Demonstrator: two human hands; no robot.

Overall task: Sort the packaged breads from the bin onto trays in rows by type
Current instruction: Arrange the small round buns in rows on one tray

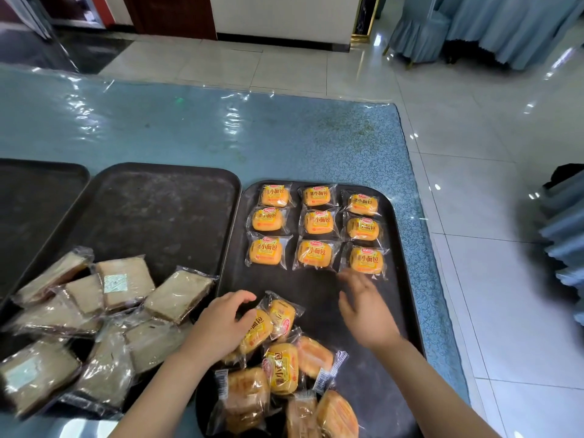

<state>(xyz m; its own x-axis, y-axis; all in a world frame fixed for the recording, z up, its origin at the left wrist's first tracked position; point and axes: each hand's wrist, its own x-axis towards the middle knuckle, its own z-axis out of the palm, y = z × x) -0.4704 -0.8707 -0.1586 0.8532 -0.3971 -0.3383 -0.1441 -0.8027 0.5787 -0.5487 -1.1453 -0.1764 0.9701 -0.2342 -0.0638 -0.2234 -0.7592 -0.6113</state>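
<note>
1. The left hand (222, 324) curled its fingers over one yellow bun packet (256, 331) atop the loose heap (284, 371) at the right tray's (403, 314) near end.
2. The right hand (363, 308), fingers spread and holding nothing, hovered just below the three finished rows (316, 227).
3. The bare strip for a fourth row lay just beyond the gripped packet, between heap and rows, closer to the right hand.
4. Brown sliced-bread packets (126, 286) sat piled on the middle tray (158, 200).

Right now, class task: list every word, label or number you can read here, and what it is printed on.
"小面包": on the yellow bun packets laid in rows on the right tray.
Red brand logo on those packets: too small to read.
White label on a brown bread packet: blurred.
Barcodes: unreadable.
</note>
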